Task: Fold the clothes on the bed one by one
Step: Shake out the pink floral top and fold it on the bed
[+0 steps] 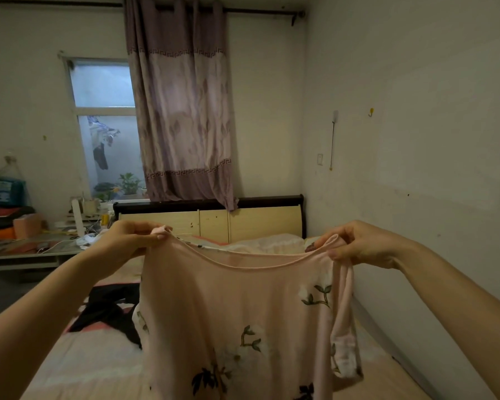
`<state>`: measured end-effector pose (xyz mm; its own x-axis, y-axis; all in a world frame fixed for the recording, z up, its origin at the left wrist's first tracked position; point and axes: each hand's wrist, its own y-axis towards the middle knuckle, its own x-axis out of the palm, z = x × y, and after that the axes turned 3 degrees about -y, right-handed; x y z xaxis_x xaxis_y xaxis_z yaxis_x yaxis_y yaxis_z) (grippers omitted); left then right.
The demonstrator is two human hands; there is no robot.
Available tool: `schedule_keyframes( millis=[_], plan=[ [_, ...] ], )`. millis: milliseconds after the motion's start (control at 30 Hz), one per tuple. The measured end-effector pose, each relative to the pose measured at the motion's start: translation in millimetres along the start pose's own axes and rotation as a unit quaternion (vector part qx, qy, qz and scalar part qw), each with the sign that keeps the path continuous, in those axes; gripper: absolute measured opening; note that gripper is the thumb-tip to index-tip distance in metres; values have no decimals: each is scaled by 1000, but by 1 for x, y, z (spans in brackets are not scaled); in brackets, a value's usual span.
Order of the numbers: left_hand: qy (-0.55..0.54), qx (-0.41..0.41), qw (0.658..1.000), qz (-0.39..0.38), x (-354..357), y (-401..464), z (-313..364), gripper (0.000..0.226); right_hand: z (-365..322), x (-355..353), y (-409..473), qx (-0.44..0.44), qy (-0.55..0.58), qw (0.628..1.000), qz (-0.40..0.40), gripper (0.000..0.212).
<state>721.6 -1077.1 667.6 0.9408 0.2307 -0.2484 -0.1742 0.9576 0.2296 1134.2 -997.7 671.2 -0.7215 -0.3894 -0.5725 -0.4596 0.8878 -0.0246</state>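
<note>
Pink floral top [237,327] hangs in the air above the bed [93,368], neckline stretched level between both grips. Left hand [129,241] and right hand [358,245] each pinch a shoulder; body drops straight down, long axis vertical, neither hand nearer.

Pink floral top [237,319], upright, spread above bed [93,362]

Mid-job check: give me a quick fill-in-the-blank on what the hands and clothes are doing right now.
1. Both hands hold the pink floral top up by its ____.
2. The left hand and right hand each ____ the fabric.
3. A ____ garment lies on the bed, left of the top.
4. Behind the headboard hangs a purple ____.

Missing words: neckline; pinch; black; curtain
</note>
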Motion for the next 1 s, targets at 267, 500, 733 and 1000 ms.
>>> schedule_keyframes(
  millis=[267, 500, 733, 1000],
  plan=[
    [41, 7, 999, -17, 0, 1, 8, 17, -12, 5, 4, -35, -43, 997, 59, 30],
    [161, -4, 985, -70, -1, 5, 11, 14, -8, 9, 10, -6, -102, 993, 50, 16],
    [148, -22, 984, -95, -2, 4, 2, 16, -10, 14, 7, -2, -105, 994, 41, 11],
    [170, -3, 979, -108, -8, 3, 1, 6, -9, 12, 8, -12, -106, 992, 63, 10]
  ],
)
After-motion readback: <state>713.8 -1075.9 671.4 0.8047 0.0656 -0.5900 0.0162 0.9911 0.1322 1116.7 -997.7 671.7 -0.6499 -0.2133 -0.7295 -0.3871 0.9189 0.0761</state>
